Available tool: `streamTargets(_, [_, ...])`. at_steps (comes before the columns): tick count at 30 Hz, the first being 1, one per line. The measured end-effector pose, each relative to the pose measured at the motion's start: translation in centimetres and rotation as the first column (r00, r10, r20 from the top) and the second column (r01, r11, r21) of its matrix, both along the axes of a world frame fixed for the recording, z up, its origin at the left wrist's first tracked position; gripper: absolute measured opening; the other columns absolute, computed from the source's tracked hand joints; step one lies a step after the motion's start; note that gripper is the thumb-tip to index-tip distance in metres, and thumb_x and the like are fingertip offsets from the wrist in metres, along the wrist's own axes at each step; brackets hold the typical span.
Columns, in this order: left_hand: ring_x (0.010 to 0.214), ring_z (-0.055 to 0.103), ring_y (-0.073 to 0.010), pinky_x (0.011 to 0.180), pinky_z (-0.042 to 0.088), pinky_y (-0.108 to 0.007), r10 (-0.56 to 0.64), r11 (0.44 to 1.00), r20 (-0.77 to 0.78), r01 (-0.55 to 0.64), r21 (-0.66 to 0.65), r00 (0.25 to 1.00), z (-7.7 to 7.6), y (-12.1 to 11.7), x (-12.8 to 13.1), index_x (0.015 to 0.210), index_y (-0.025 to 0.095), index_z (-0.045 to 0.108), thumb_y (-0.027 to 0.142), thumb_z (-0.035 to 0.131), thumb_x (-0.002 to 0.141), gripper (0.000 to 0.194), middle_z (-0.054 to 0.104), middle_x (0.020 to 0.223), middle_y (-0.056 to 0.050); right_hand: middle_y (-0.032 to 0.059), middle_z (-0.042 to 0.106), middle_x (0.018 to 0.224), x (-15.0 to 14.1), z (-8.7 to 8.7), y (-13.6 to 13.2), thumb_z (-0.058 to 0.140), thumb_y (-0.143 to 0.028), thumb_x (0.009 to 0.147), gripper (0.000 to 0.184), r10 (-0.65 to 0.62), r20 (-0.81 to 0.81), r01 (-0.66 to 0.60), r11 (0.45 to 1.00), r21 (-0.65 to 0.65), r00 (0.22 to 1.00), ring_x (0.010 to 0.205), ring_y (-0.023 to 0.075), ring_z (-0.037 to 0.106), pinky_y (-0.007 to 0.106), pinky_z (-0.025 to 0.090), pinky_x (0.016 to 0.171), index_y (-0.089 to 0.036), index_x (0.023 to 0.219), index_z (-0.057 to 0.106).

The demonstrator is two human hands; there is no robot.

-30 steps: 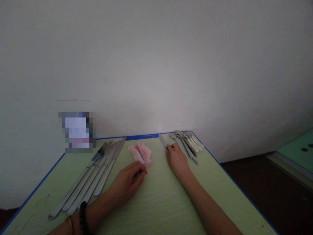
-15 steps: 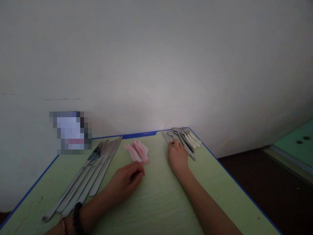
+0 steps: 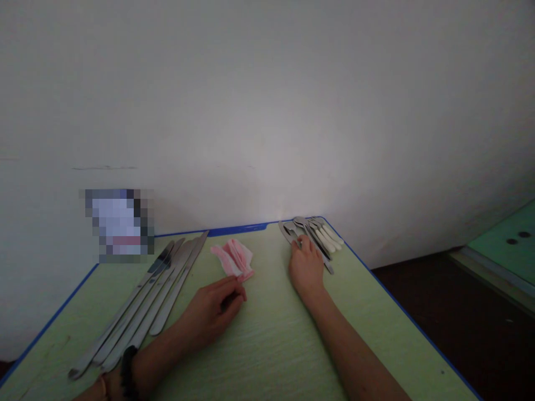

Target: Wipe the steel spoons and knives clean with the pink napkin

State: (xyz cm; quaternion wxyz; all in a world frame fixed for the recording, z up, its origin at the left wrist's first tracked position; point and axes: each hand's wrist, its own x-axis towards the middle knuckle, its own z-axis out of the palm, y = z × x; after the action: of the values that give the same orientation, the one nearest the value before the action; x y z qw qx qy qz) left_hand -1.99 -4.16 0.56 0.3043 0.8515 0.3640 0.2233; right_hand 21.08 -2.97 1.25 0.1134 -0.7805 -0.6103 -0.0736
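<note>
My right hand (image 3: 307, 268) is closed on a table knife (image 3: 285, 230) at the far right of the table. The blade shows beyond my fingers, while its handle is hidden under the hand. Close beside it lie several metal spoons (image 3: 300, 221) and several small pieces of cutlery with white handles (image 3: 332, 239). My left hand (image 3: 217, 306) rests on the table with its fingers loosely curved and nothing in them. Its fingertips are at the near edge of a crumpled pink and white cloth (image 3: 234, 259).
Several long metal table knives (image 3: 146, 312) lie side by side on the left of the green, blue-edged table (image 3: 267, 345). A blurred-out object (image 3: 119, 225) stands at the back left. Behind the table rises a pale wall (image 3: 267, 111). Another green surface (image 3: 510, 234) is at far right.
The knife under my right hand has shifted slightly right, its blade closer to the spoons. My left hand and the cloth stay in place. The view has moved very slightly.
</note>
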Motion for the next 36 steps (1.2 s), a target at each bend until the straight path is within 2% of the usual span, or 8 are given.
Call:
streamTargets(8, [0.069,0.054,-0.0149,0.063,0.040,-0.024,0.012,1.000,0.023,-0.011,-0.011,1.000,-0.1,0.0,0.0,0.080,0.020,0.056,0.020,0.043,0.087,0.014,0.057,0.076,0.000,0.0162,0.052,0.126,0.3,-0.2,-0.1,0.043,-0.013,0.086,0.039,0.133,-0.034,-0.128,0.986,0.109,0.991,0.109,0.0281,0.051,0.041,0.041,0.091,-0.013,0.122,0.057])
streamTargets(14, [0.075,0.054,-0.0180,0.069,0.045,-0.029,0.114,0.986,0.056,-0.120,0.117,0.992,0.5,0.0,0.2,0.078,0.020,0.053,0.020,0.040,0.088,0.016,0.056,0.080,-0.003,0.0153,0.055,0.120,-2.1,-0.6,-1.0,0.037,-0.020,0.092,0.039,0.498,-0.154,-0.444,0.849,0.285,0.853,0.107,0.0221,0.054,0.038,0.046,0.094,-0.014,0.128,0.051])
streamTargets(18, [0.101,0.053,-0.0245,0.089,0.045,-0.041,0.291,0.903,0.152,-0.324,0.283,0.945,0.1,0.1,0.1,0.092,0.019,0.051,0.018,0.045,0.083,0.011,0.053,0.104,-0.011,0.0134,0.054,0.125,-3.5,-0.6,-1.7,0.036,-0.019,0.092,0.042,0.632,-0.206,-0.577,0.770,0.272,0.747,0.113,0.0218,0.053,0.041,0.046,0.097,-0.019,0.133,0.046])
streamTargets(20, [0.113,0.049,-0.0270,0.098,0.041,-0.046,0.320,0.873,0.170,-0.360,0.330,0.932,-0.3,0.3,0.1,0.105,0.017,0.048,0.017,0.048,0.083,0.023,0.050,0.115,-0.014,0.0128,0.053,0.130,-3.8,-0.7,-1.9,0.037,-0.019,0.093,0.043,0.659,-0.207,-0.614,0.751,0.243,0.723,0.117,0.0221,0.051,0.041,0.044,0.100,-0.018,0.134,0.045])
streamTargets(22, [0.117,0.049,-0.0266,0.099,0.042,-0.046,0.285,0.896,0.129,-0.312,0.315,0.950,-0.7,0.4,0.1,0.120,0.017,0.041,0.018,0.046,0.085,0.035,0.051,0.120,-0.015,0.0119,0.052,0.133,-4.0,-0.7,-1.9,0.037,-0.021,0.093,0.043,0.683,-0.195,-0.650,0.730,0.211,0.704,0.117,0.0227,0.051,0.042,0.044,0.099,-0.019,0.136,0.044])
streamTargets(26, [0.113,0.055,-0.0240,0.097,0.045,-0.044,0.313,0.888,0.040,-0.307,0.341,0.949,-0.7,0.8,-0.7,0.124,0.017,0.041,0.018,0.040,0.090,0.034,0.056,0.120,-0.013,0.0107,0.058,0.127,-4.1,-0.6,-1.7,0.042,-0.024,0.092,0.040,0.706,-0.178,-0.683,0.708,0.178,0.685,0.110,0.0231,0.054,0.045,0.045,0.096,-0.021,0.131,0.050])
streamTargets(31, [0.129,0.043,-0.0330,0.107,0.031,-0.055,0.450,0.811,-0.265,-0.266,0.522,0.853,-1.2,2.2,-3.2,0.124,0.010,0.050,0.030,0.042,0.092,0.039,0.053,0.132,-0.020,0.0099,0.062,0.121,-4.2,-0.4,-1.8,0.043,-0.025,0.092,0.036,0.676,-0.199,-0.658,0.737,0.155,0.710,0.106,0.0238,0.053,0.044,0.044,0.096,-0.018,0.124,0.057])
streamTargets(36, [0.136,0.034,-0.0306,0.110,0.030,-0.050,0.383,0.856,-0.363,-0.178,0.486,0.849,-3.1,2.8,-4.1,0.136,0.006,0.041,0.044,0.036,0.095,0.057,0.041,0.143,-0.022,0.0112,0.059,0.121,-4.6,-0.5,-1.1,0.043,-0.028,0.091,0.043,0.638,-0.190,-0.624,0.770,0.134,0.746,0.103,0.0227,0.054,0.040,0.042,0.095,-0.018,0.133,0.048])
